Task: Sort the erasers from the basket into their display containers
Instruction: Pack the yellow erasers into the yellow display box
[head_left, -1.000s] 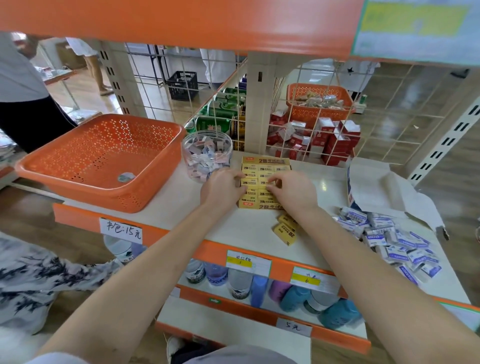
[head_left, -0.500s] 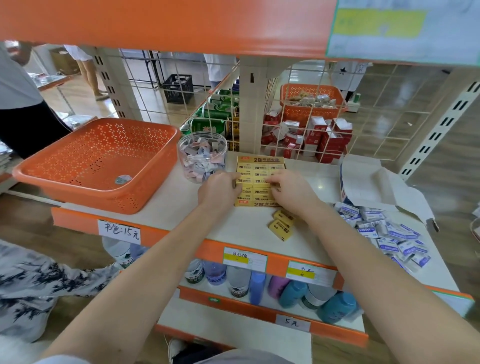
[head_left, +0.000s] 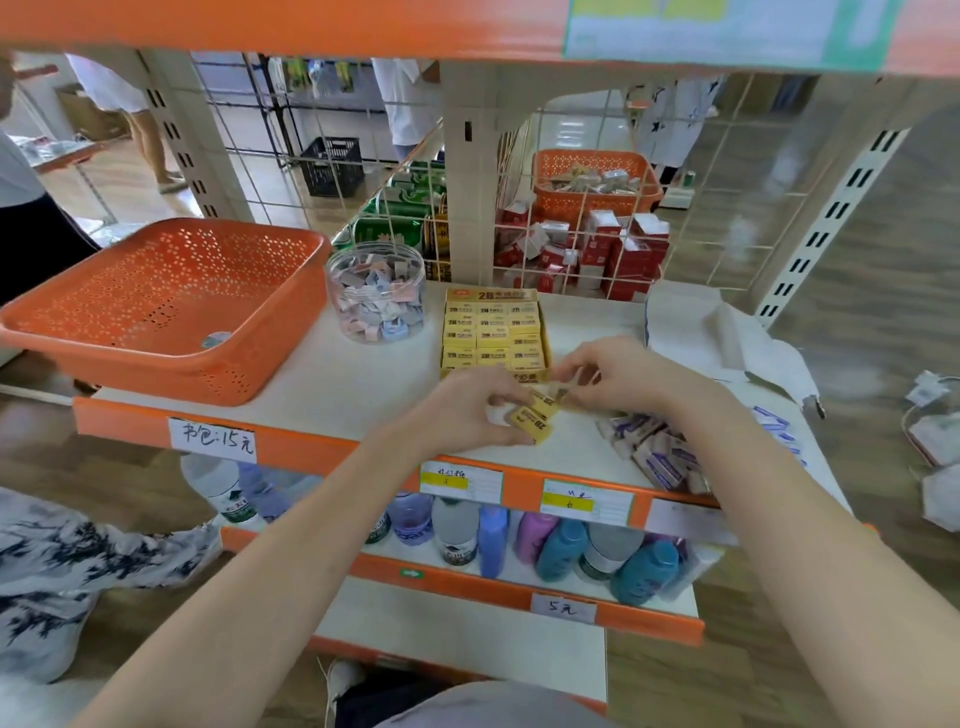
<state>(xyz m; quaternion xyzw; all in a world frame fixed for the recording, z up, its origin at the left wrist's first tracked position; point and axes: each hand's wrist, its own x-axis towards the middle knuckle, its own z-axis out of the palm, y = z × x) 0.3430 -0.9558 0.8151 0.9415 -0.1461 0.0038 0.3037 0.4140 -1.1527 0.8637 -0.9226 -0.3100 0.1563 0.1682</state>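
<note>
The left hand (head_left: 462, 410) and right hand (head_left: 623, 374) each pinched loose yellow erasers (head_left: 535, 423) in a narrow grip; slotting them into the display box (head_left: 493, 327) looked next.

One view only here: we're on the head-worn camera, looking forward and down at the white shelf (head_left: 322, 374) from close in. Our forearms (head_left: 291, 561) enter at the bottom edge, left hand (head_left: 467, 410) and right hand (head_left: 618, 374) near mid-frame. The wide lens bows the uprights (head_left: 470, 171), and the wire grid (head_left: 597, 234) shows shop floor (head_left: 280, 202) beyond.
</note>
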